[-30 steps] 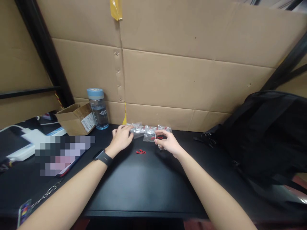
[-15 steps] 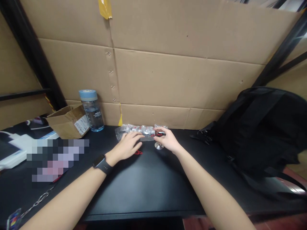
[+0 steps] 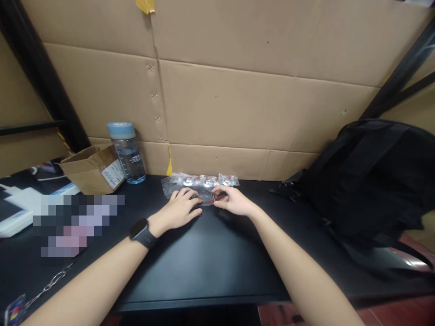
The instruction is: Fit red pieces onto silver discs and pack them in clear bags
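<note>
My left hand [image 3: 180, 209], with a black watch [image 3: 140, 232] on its wrist, rests on the black table [image 3: 204, 262]. Its fingers are curled and their tips press on the left end of a small clear bag [image 3: 208, 199]. My right hand [image 3: 234, 204] pinches the right end of the same bag, where a red piece shows through. A bit of a red clip [image 3: 200, 214] peeks out beside my left fingers. Behind both hands a row of clear bags [image 3: 200, 180] with round silver parts lies against the cardboard wall.
A water bottle [image 3: 127, 151] with a blue lid and an open cardboard box [image 3: 93, 168] stand at the back left. A black backpack [image 3: 374, 176] fills the right side. White items [image 3: 16, 210], a blurred patch and a chain [image 3: 50, 283] lie at the left.
My left hand slid down from the row of bags and now covers the red clips. My right hand moved left to meet it. The silver round part under it is out of sight.
</note>
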Tool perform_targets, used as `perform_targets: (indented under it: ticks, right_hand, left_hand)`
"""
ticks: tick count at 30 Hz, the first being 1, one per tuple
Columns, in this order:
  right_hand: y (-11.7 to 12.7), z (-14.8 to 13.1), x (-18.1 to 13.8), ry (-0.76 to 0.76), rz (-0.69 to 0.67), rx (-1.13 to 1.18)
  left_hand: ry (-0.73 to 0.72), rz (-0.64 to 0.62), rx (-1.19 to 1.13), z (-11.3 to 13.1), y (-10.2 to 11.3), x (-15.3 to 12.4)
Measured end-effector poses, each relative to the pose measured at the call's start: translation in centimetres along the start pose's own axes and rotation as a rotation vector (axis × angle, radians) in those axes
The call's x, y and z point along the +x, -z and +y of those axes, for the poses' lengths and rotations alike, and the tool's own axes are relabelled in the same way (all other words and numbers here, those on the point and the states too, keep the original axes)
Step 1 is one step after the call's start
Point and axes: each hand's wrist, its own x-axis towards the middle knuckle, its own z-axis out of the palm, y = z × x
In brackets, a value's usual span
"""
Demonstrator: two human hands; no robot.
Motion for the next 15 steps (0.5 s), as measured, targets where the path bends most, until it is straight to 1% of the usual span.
perform_targets:
  ticks: [4, 9, 12, 15]
  right_hand:
    - [0.2, -0.1, -0.1, -0.026, 0.018, -0.132]
    - [1.3, -0.2, -0.3, -0.034, 0.057, -0.324]
    - [2.0, -0.9, -0.6, -0.031, 0.051, -0.355]
    - [2.4, -1.9, -1.2, -0.043, 0.006, -0.363]
  left_hand:
    - [0.011, -0.021, -0.02, 0.6, -0.3, -0.2]
    - [-0.01, -0.072, -0.106, 1.5, 0.3, -0.4]
    - [-0.042, -0.076, -0.099, 2.0, 0.6, -0.6]
    - [-0.077, -0.064, -0.077, 2.3, 0.7, -0.7]
